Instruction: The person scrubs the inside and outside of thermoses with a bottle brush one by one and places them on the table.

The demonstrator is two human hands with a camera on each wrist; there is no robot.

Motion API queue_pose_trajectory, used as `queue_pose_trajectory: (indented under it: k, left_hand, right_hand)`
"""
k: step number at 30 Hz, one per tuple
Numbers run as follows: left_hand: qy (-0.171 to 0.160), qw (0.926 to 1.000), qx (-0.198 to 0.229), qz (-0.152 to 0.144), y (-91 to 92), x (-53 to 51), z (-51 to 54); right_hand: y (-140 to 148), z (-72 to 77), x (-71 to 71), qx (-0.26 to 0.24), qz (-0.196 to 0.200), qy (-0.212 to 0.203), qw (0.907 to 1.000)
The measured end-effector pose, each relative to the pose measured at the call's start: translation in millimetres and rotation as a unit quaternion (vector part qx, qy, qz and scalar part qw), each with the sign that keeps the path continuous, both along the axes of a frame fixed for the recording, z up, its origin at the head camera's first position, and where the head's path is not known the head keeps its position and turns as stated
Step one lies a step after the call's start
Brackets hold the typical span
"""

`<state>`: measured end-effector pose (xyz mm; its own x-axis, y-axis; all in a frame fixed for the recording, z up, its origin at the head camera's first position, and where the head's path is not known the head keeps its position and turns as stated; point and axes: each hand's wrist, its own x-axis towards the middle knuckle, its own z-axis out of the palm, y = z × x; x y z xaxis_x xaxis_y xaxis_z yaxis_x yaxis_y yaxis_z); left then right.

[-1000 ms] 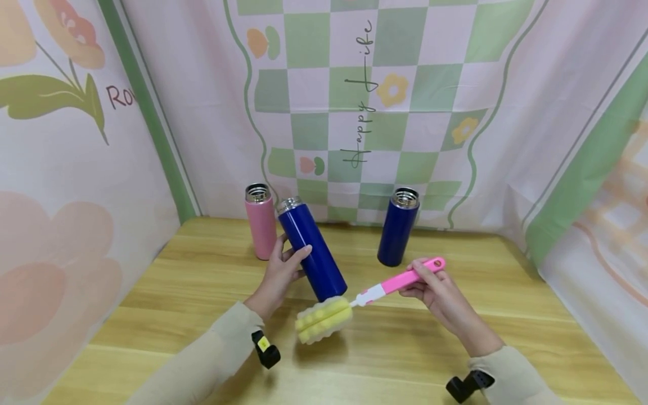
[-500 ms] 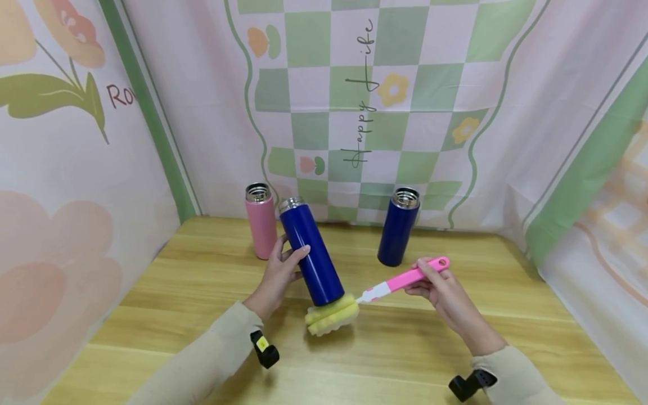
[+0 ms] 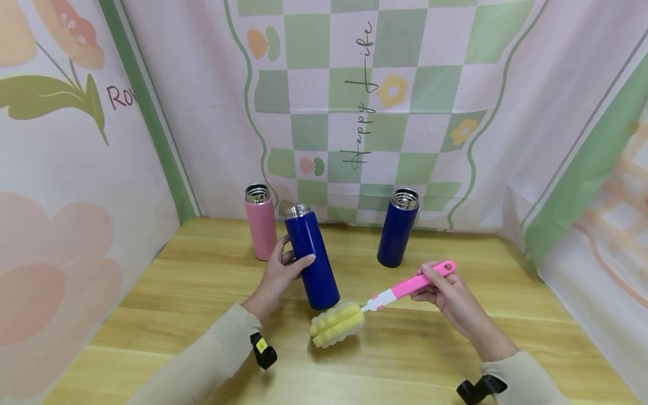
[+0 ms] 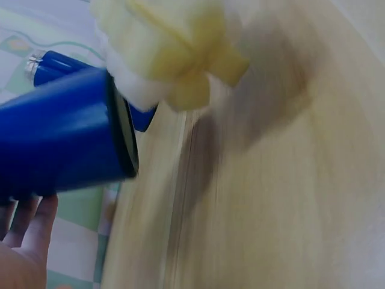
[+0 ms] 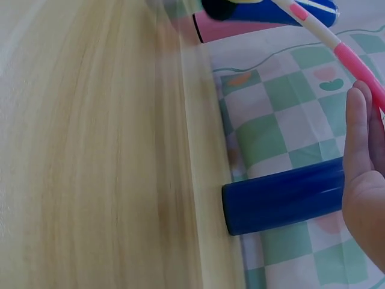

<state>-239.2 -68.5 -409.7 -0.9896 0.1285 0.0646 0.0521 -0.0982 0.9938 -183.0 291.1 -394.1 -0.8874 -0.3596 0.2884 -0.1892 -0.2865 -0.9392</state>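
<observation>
My left hand point(image 3: 280, 277) grips a dark blue insulated bottle point(image 3: 315, 261) round its side, thumb in front. The bottle leans with its uncapped steel mouth up and to the left, and its base shows off the table in the left wrist view. In my right hand point(image 3: 449, 298) is a bottle brush, held by its pink handle point(image 3: 422, 281). Its yellow and white sponge head point(image 3: 337, 325) is just below the bottle's base, above the table. Whether sponge and base touch, I cannot tell. The left wrist view shows the sponge point(image 4: 168, 54) blurred beside the base.
An uncapped pink bottle point(image 3: 261, 228) stands upright behind my left hand. Another uncapped blue bottle point(image 3: 398, 230) stands at the back right. The wooden table point(image 3: 202, 315) ends against a checked curtain point(image 3: 349, 129) at the back.
The held bottle has turned more upright, its mouth moving right and lower. My right hand has moved right, and the sponge head has shifted right from its place a second ago.
</observation>
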Motion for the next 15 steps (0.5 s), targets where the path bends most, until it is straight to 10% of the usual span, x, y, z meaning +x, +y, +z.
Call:
queue_pose_trajectory:
  k: [15]
  left_hand:
    - [0.064,0.9958,-0.060,0.027,12.8,-18.9,3.4]
  right_hand:
    - [11,6.1,4.9,0.003,-0.036,0.007,0.9993]
